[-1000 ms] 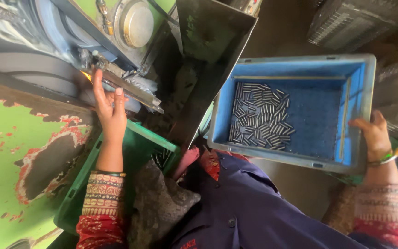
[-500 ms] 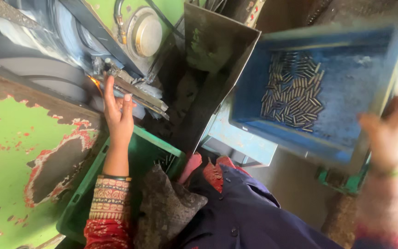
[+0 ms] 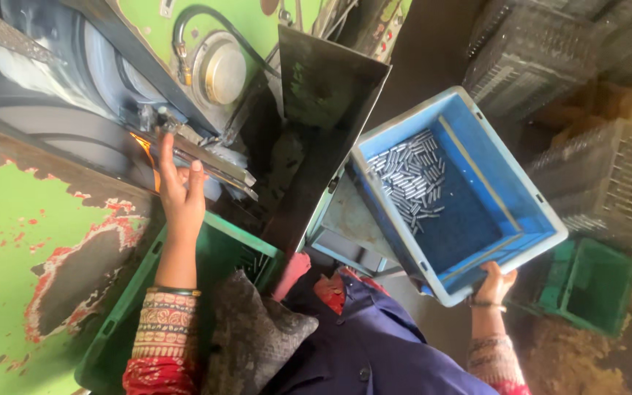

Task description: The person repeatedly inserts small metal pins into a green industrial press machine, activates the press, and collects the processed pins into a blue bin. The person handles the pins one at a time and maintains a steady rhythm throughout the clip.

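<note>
While tilted, ribbed blue plastic crate, metal pins

A: Blue crate: smooth moulded plastic, matt. Pins inside: bare metal, bright grey sheen.

B: Machine body: green painted metal, paint chipped, red showing underneath. Chute: dark sheet metal, dull, stained.

A: Guide bar: worn steel. Sleeve: patterned woven cloth. Green bin: plastic.
</note>
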